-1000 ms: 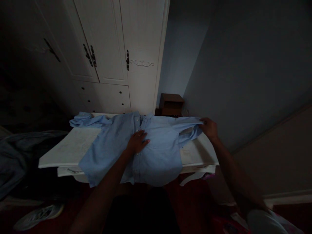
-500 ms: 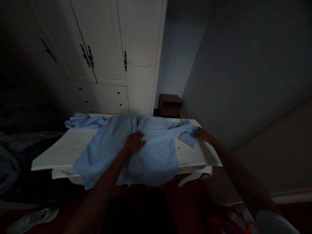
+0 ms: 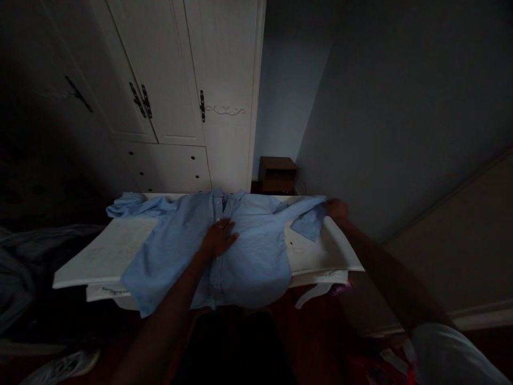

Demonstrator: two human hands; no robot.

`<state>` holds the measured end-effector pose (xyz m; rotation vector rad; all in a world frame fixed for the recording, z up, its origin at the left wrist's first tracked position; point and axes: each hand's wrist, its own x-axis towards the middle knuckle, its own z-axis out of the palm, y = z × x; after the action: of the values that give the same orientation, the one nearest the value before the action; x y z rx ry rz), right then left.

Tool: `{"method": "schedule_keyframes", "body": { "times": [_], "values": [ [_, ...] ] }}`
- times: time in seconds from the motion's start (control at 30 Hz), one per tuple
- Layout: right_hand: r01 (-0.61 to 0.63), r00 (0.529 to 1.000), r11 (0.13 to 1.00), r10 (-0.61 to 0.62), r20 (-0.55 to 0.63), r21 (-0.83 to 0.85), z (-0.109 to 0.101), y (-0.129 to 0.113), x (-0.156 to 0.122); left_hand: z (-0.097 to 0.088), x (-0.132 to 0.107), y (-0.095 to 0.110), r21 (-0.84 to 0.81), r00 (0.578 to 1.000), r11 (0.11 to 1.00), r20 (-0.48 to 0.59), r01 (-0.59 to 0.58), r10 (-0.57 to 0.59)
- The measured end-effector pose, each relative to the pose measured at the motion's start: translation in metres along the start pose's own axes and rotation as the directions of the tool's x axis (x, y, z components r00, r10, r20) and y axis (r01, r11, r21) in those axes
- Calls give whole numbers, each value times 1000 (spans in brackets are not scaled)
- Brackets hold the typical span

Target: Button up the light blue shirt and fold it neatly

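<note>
A light blue button-up shirt (image 3: pixel 252 256) lies spread, front side up, across a white table (image 3: pixel 108 246), its collar at the far edge and its hem hanging over the near edge. Flat on the button placket rests my left hand (image 3: pixel 218 238), fingers apart, a ring on one of them. At the table's right end my right hand (image 3: pixel 336 209) pinches the end of the sleeve (image 3: pixel 304 207), holding it slightly raised and stretched outward. Part of that sleeve folds down toward the tabletop. The other sleeve (image 3: pixel 138 204) lies bunched at the far left.
Behind the table stands a white wardrobe (image 3: pixel 228 64) with dark handles. A small brown cabinet (image 3: pixel 278 172) sits in the back corner by the grey wall (image 3: pixel 401 107). Dark clothing (image 3: pixel 44 251) lies at the left, and a shoe (image 3: pixel 66 366) is on the floor.
My right hand has moved up and slightly outward, lifting the sleeve end and drawing it straighter. My left hand stays on the placket.
</note>
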<state>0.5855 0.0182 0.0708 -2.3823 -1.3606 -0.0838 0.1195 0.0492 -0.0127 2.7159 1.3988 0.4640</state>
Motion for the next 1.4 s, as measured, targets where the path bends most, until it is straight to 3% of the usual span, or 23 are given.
{"method": "schedule_keyframes", "body": {
  "times": [0.07, 0.1, 0.17, 0.2, 0.27, 0.3, 0.37, 0.43, 0.5, 0.63, 0.73, 0.8, 0.93, 1.1, 1.17, 1.27, 1.4],
  "values": [
    [12, 984, 1000, -12, -177, 1, -17, -4, 2, 0, 0, 0, 1, 1000, 1000, -7, -5, 5],
    [69, 951, 998, -66, -303, 0, -25, -6, 2, 0, 0, 0, -2, 1000, 1000, -11, -7, 6],
    [250, 830, 967, -243, -502, -54, -38, -7, 2, 0, 0, 0, -15, 1000, 1000, -25, -7, 7],
    [335, 771, 937, -335, -541, -102, -42, -7, 1, 0, 0, 1, -25, 999, 1000, -33, -4, 3],
    [434, 730, 878, -473, -493, -200, -44, -5, -4, 0, 0, 1, -39, 999, 999, -43, 1, -3],
    [451, 746, 859, -511, -426, -241, -42, -2, -8, 0, 0, 1, -39, 999, 999, -45, 3, -4],
    [416, 846, 853, -490, -210, -314, -34, 4, -18, -1, 0, 1, -29, 999, 1000, -40, 2, -4],
    [346, 931, 859, -363, 29, -376, -23, 12, -30, -1, 0, 1, -14, 1000, 1000, -27, 0, 0],
    [287, 956, 864, -232, 178, -414, -12, 18, -43, -1, 0, 1, -7, 1000, 1000, -13, -2, 2],
    [217, 973, 873, -161, 164, -436, -3, 13, -60, -1, -1, 2, -15, 1000, 1000, -31, -5, 4],
    [278, 959, 879, -275, 63, -388, -4, -13, -64, 0, -2, 2, -41, 998, 999, -58, -14, 12],
    [409, 910, 863, -408, 69, -297, -2, -40, -68, 0, -2, 0, -94, 997, 996, -77, -14, 7],
    [659, 742, 752, -649, 167, -7, 17, -108, -85, 0, -3, -8, -285, 985, 958, -160, 16, -64],
    [794, 524, 545, -838, 152, 269, 58, -192, -113, 5, -3, -24, -452, 930, 884, -259, 122, -260],
    [818, 472, 487, -872, 127, 306, 72, -221, -118, 6, -2, -28, -465, 923, 872, -249, 153, -294],
    [842, 433, 440, -896, 95, 313, 88, -257, -117, 6, -8, -30, -433, 943, 890, -214, 142, -255],
    [892, 384, 397, -918, 102, 214, 105, -284, -105, -1, -31, -33, -256, 967, 960, -191, 115, -166]
  ]
}}
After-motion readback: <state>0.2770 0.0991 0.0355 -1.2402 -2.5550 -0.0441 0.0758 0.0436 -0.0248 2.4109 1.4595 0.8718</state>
